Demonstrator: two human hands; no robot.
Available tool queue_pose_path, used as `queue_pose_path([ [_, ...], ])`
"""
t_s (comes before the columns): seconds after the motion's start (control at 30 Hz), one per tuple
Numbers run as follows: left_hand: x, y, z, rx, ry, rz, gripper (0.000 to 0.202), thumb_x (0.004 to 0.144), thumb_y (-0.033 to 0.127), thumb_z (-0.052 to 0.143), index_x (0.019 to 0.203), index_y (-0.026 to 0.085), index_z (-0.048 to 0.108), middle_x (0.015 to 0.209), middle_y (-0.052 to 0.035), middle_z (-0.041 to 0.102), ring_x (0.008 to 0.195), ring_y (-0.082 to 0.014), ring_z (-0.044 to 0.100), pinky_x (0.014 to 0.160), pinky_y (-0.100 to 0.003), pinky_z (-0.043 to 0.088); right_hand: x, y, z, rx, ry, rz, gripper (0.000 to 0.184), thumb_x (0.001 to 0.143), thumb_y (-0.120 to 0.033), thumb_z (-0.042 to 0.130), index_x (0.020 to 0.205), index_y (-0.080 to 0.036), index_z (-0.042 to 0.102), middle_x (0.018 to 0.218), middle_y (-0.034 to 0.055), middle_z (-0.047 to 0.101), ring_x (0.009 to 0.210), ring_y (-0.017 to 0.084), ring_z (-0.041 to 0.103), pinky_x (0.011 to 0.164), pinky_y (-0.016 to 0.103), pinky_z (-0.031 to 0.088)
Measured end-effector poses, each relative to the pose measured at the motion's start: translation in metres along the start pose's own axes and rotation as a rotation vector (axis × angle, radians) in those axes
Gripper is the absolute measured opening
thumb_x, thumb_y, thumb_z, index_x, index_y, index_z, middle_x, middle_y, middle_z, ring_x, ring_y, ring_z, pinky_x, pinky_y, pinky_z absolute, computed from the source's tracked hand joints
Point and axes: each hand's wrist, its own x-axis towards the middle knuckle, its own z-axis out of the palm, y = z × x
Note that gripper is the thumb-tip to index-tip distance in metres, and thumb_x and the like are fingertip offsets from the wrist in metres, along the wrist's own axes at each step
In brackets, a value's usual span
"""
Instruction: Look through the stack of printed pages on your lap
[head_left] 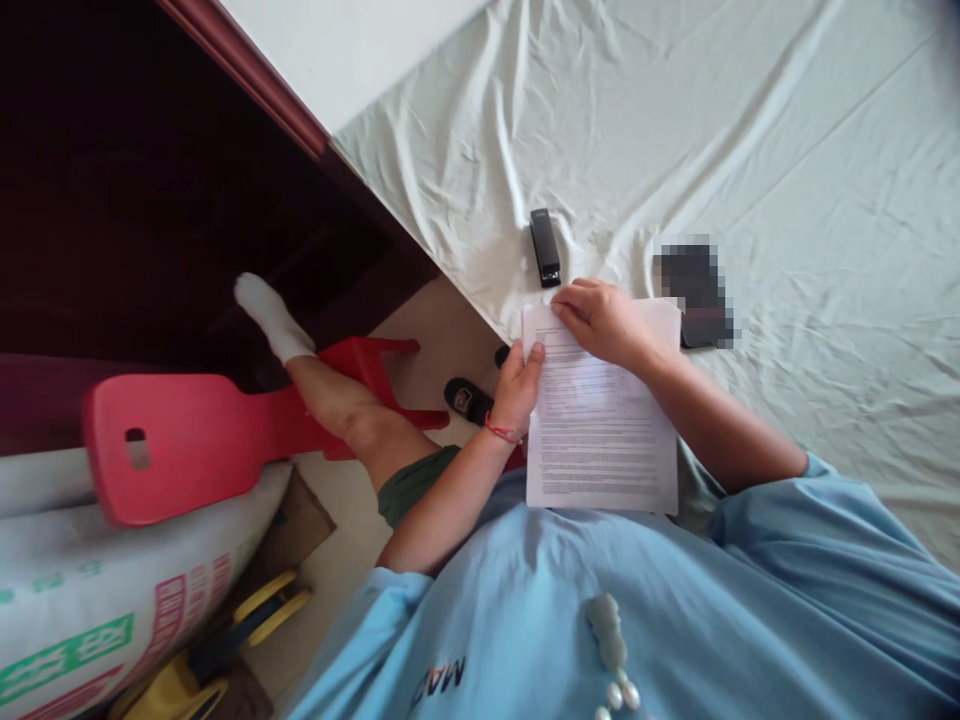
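Observation:
A stack of printed paper sheets (600, 440) lies in front of me, its near edge against my blue shirt and its far edge by the bed's edge. My left hand (517, 388), with a red bracelet at the wrist, grips the left edge of the sheets, thumb on top and fingers hidden below. Across the top of the paper lies my right hand (600, 318), its fingers bent and pinched at the upper edge near the left corner. A black stapler (546, 248) rests on the sheet-covered bed just beyond that hand.
A dark, blurred-out flat object (696, 295) lies right of the paper on the pale bed cloth (810, 200). At left are a red plastic chair (180, 440), my outstretched leg with a white sock (270, 315), a large printed sack (112, 600) and a dark shoe (466, 398).

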Motion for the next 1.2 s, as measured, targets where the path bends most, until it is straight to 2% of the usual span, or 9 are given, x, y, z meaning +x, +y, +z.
queue_pose_path([
  [0.1, -0.001, 0.003, -0.004, -0.086, -0.125, -0.059, 0.066, 0.081, 0.077, 0.08, 0.107, 0.017, 0.074, 0.095, -0.009, 0.077, 0.098, -0.0275, 0.074, 0.085, -0.037, 0.056, -0.001, -0.001, 0.001, 0.009, -0.004, -0.074, 0.04, 0.108, -0.032, 0.043, 0.121, -0.017, 0.078, 0.115, 0.0142, 0.076, 0.106, 0.028, 0.066, 0.097, 0.041, 0.048],
  [0.17, -0.002, 0.005, -0.006, -0.077, -0.135, -0.084, 0.069, 0.077, 0.08, 0.082, 0.099, 0.016, 0.075, 0.09, -0.0093, 0.078, 0.094, -0.0277, 0.075, 0.08, -0.036, 0.057, -0.002, -0.002, 0.002, -0.02, -0.023, -0.118, 0.042, 0.109, -0.032, 0.042, 0.127, -0.017, 0.077, 0.118, 0.0155, 0.076, 0.108, 0.03, 0.065, 0.099, 0.043, 0.047],
  [0.23, -0.002, 0.008, -0.006, -0.098, -0.111, -0.077, 0.07, 0.075, 0.079, 0.084, 0.104, 0.016, 0.075, 0.096, -0.0089, 0.079, 0.098, -0.0277, 0.076, 0.082, -0.036, 0.058, -0.002, -0.003, 0.002, -0.014, -0.04, -0.153, 0.043, 0.11, -0.032, 0.041, 0.129, -0.016, 0.077, 0.116, 0.0155, 0.077, 0.108, 0.03, 0.066, 0.098, 0.043, 0.047],
  [0.37, -0.003, 0.008, -0.005, -0.156, -0.089, -0.005, 0.071, 0.079, 0.072, 0.086, 0.128, 0.022, 0.07, 0.114, -0.0068, 0.079, 0.11, -0.0257, 0.075, 0.094, -0.035, 0.058, -0.002, -0.004, 0.001, 0.014, -0.056, -0.199, 0.047, 0.111, -0.032, 0.037, 0.129, -0.014, 0.076, 0.114, 0.0149, 0.076, 0.105, 0.028, 0.065, 0.097, 0.04, 0.048],
  [0.5, -0.002, 0.008, -0.005, -0.045, -0.144, 0.075, 0.066, 0.086, 0.076, 0.077, 0.12, 0.019, 0.074, 0.111, -0.0088, 0.079, 0.108, -0.0272, 0.074, 0.092, -0.035, 0.057, -0.002, -0.007, 0.0, -0.119, -0.059, -0.173, 0.044, 0.111, -0.03, 0.038, 0.132, -0.015, 0.074, 0.118, 0.0161, 0.075, 0.107, 0.031, 0.062, 0.095, 0.043, 0.043],
  [0.63, 0.008, 0.014, -0.006, 0.054, -0.211, 0.111, 0.061, 0.092, 0.075, 0.071, 0.113, 0.018, 0.078, 0.1, -0.0085, 0.077, 0.096, -0.0243, 0.071, 0.083, -0.033, 0.054, 0.0, -0.01, -0.002, -0.235, -0.086, -0.139, 0.042, 0.111, -0.03, 0.036, 0.126, -0.017, 0.074, 0.116, 0.016, 0.075, 0.105, 0.031, 0.06, 0.09, 0.043, 0.039],
  [0.77, 0.017, 0.021, -0.005, 0.104, -0.192, 0.135, 0.044, 0.096, 0.061, 0.075, 0.098, 0.018, 0.078, 0.088, -0.0048, 0.073, 0.086, -0.0201, 0.065, 0.081, -0.031, 0.05, 0.005, -0.008, -0.004, -0.253, -0.1, -0.133, 0.043, 0.113, -0.03, 0.035, 0.13, -0.016, 0.072, 0.119, 0.0157, 0.076, 0.107, 0.03, 0.061, 0.09, 0.042, 0.037],
  [1.0, 0.022, 0.019, -0.002, 0.118, -0.144, 0.137, 0.038, 0.094, 0.054, 0.079, 0.081, 0.02, 0.072, 0.076, -0.0035, 0.066, 0.096, -0.0241, 0.066, 0.09, -0.033, 0.051, 0.003, -0.006, -0.003, -0.236, -0.185, -0.125, 0.041, 0.113, -0.032, 0.037, 0.118, -0.017, 0.074, 0.115, 0.0143, 0.077, 0.106, 0.029, 0.065, 0.089, 0.041, 0.037],
  [1.2, 0.029, 0.015, 0.0, 0.072, -0.109, 0.097, 0.043, 0.094, 0.061, 0.076, 0.088, 0.018, 0.075, 0.084, -0.0051, 0.073, 0.088, -0.021, 0.067, 0.082, -0.032, 0.053, 0.006, 0.01, 0.002, -0.065, -0.047, -0.037, 0.036, 0.109, -0.035, 0.045, 0.099, -0.018, 0.075, 0.103, 0.0117, 0.077, 0.097, 0.025, 0.064, 0.088, 0.038, 0.043],
])
